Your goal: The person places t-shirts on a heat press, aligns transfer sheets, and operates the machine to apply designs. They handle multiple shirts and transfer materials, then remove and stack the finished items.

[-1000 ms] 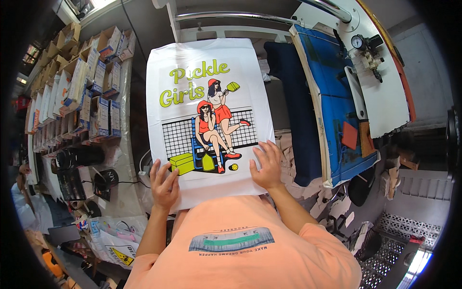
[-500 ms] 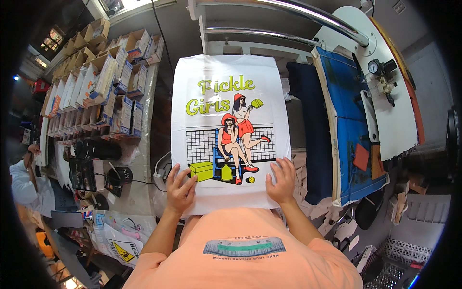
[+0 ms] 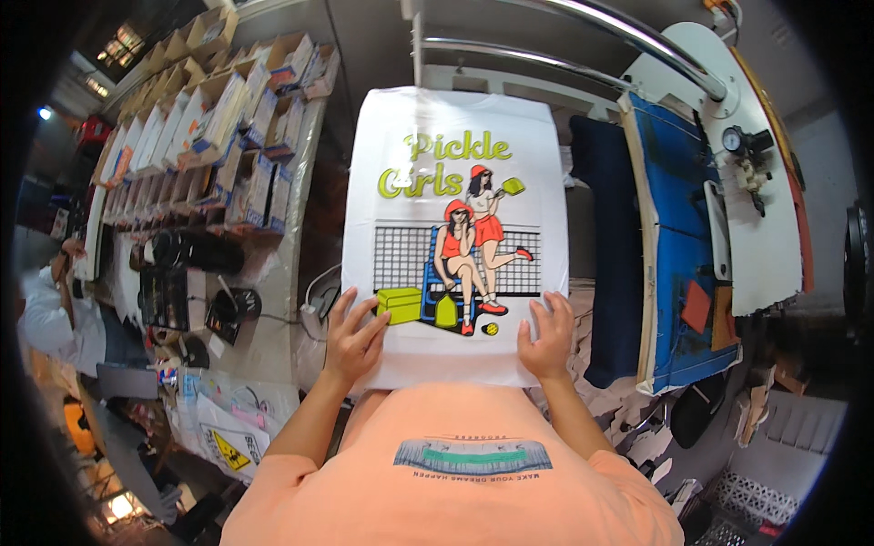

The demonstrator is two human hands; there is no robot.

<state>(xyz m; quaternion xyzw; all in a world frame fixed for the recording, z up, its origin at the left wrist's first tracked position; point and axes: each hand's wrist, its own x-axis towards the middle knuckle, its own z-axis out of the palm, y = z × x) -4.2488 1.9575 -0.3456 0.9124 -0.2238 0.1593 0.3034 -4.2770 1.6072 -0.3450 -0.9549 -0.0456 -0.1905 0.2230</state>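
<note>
A white T-shirt lies flat and stretched over a board in front of me. Its large print shows green lettering, two cartoon figures in red, a net and lime-green boxes, with a slight sheen on it. My left hand rests at the shirt's lower left edge, fingers apart, fingertips beside the printed box. My right hand rests at the lower right edge, fingers lightly curved and apart, holding nothing. My peach shirt fills the bottom of the view.
Rows of cardboard boxes stand left, above black equipment. A co-worker in a white top is at far left. At right are a dark padded roll, a blue platen and a pressure gauge. Metal rails run behind.
The whole view has shifted, with the shirt and surroundings appearing further right. My hands remain on the shirt's lower edges. More of the co-worker at the left shows now.
</note>
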